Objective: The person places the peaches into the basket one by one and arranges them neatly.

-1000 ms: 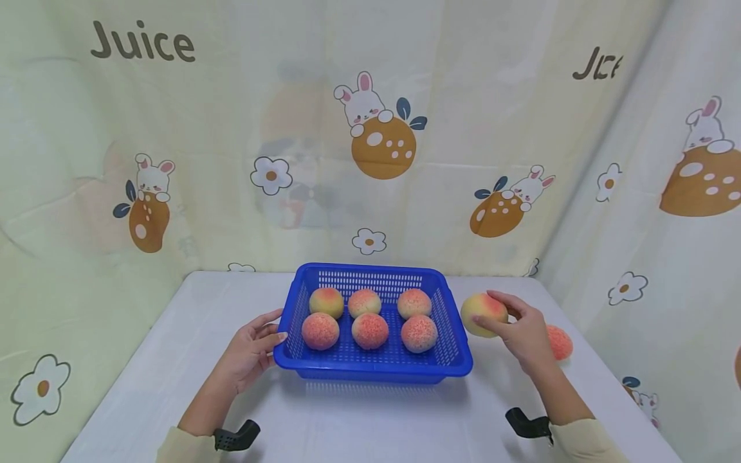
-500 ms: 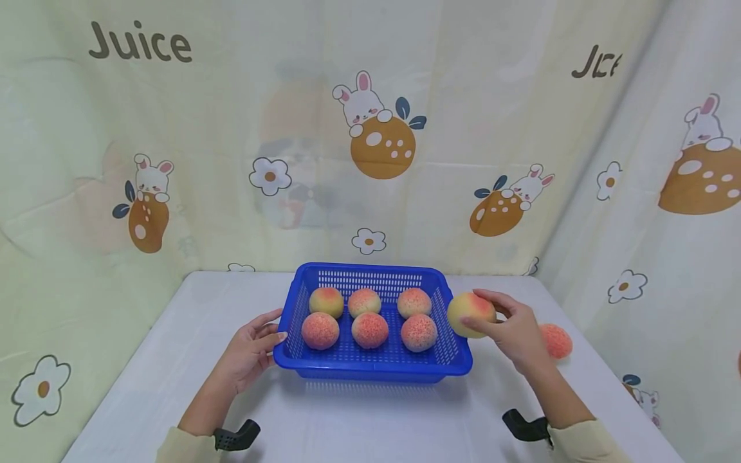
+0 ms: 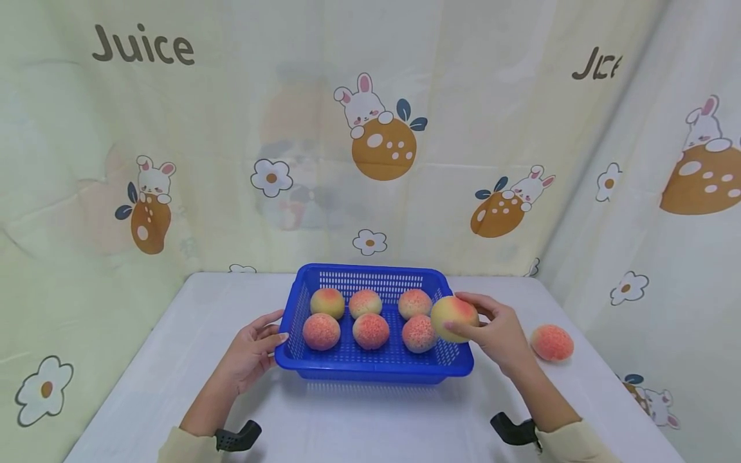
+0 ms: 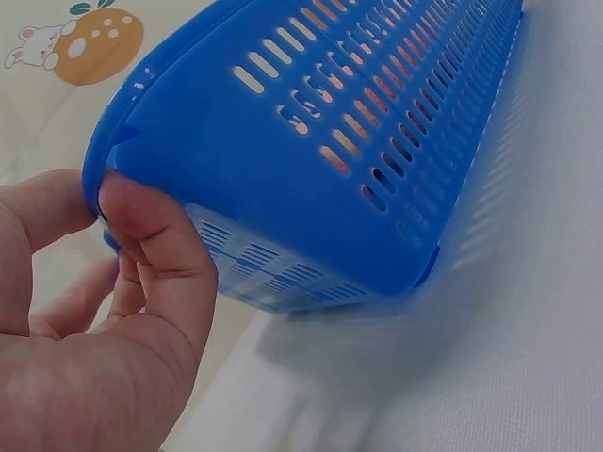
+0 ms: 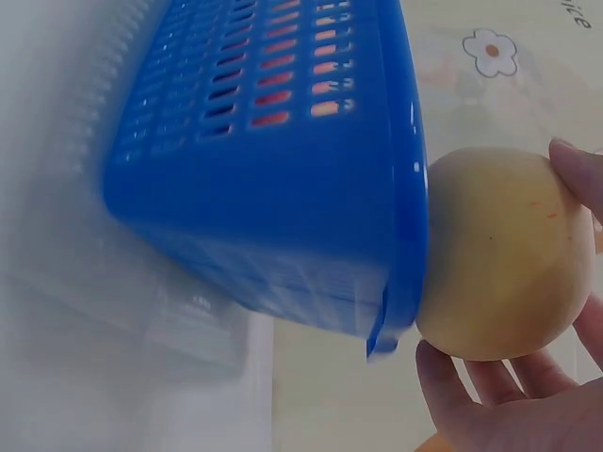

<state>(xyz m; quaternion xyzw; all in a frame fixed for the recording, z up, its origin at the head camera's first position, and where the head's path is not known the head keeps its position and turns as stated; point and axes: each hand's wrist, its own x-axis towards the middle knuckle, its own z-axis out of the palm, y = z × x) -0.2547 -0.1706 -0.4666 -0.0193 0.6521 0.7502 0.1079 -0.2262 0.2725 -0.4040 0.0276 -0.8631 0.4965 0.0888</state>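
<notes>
A blue plastic basket (image 3: 373, 368) with slotted walls stands in the middle of the table, holding several peaches in two rows, among them a red one (image 3: 371, 331) in front. My left hand (image 3: 246, 357) pinches the basket's left rim between thumb and fingers; the left wrist view shows the grip at the rim's corner (image 4: 99, 160). With my right hand (image 3: 502, 337) I hold a yellow peach (image 3: 451, 319) with a red blush, over the basket's right side. In the right wrist view this peach (image 5: 504, 254) shows just beyond the basket rim, fingers curved around it.
A pinkish-red peach (image 3: 552, 343) lies on the white tabletop (image 3: 370, 424), right of the basket. Behind the table hangs a pale curtain (image 3: 231, 116) printed with rabbits and flowers; another curtain panel (image 3: 654, 212) borders the right side.
My right hand has carried the yellow peach leftward, from beside the basket to over its right side, uncovering more of the peach on the table. The left hand and basket stay put.
</notes>
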